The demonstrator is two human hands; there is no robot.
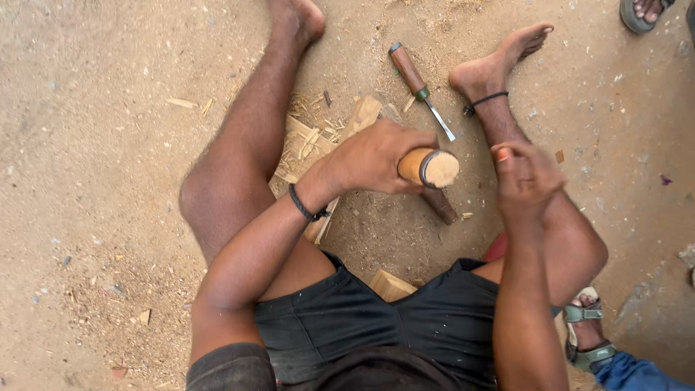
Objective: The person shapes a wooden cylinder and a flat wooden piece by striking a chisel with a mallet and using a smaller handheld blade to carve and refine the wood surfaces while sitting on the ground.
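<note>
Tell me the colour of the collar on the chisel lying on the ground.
Green, between the brown wooden handle and metal blade of the chisel; head view.

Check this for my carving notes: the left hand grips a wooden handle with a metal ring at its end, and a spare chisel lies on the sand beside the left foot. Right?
Not quite. In the head view the spare chisel lies beside the right foot, not the left. The rest stands: the left hand grips the wooden handle with a metal ring at its end.

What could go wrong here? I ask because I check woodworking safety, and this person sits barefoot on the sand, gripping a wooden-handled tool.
The spare steel-bladed chisel with brown wooden handle lies loose beside the bare foot; a shifted leg could meet its edge. The left hand grips the round wooden tool handle between bare legs, so a slip might strike skin.
</note>
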